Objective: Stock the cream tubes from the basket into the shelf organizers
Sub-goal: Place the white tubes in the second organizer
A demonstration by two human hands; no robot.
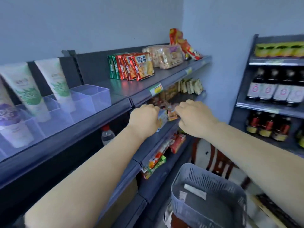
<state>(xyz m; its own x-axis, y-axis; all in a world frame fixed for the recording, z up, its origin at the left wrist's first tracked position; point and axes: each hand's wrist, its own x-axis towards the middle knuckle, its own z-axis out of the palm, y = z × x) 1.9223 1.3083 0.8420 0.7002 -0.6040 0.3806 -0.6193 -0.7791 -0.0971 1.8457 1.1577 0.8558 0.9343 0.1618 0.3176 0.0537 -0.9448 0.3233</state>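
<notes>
Both arms reach out to the second shelf (166,129): the left hand (144,117) curls round a small pack (162,120), and the right hand (194,116) has its fingers bent among the snacks, grasp unclear. One white tube (195,191) lies in the basket (184,181) below; other tubes (28,91) stand in the clear organizers (92,96) up left.

No legible text; print on cracker packs (144,66), cream tubes (28,91) blurred.
</notes>
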